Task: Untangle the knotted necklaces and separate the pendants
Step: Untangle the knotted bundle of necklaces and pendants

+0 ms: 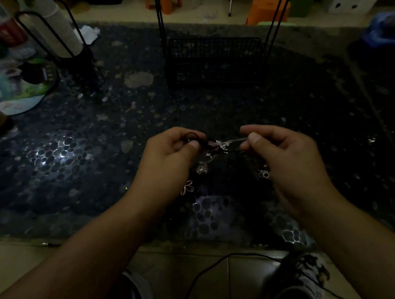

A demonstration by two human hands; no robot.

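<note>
At the centre of the frame both forearms reach up from the lower corners over the dark speckled table (82,143). The left hand (168,157) curls its fingers and thumb round a dark cord loop, while the right hand (283,153) pinches a thin strand between thumb and forefinger. The knotted necklaces (217,147) stretch between the two hands, with silver pendants (201,169) hanging just below.

Black wire basket (213,61), orange stools (266,10)
</note>
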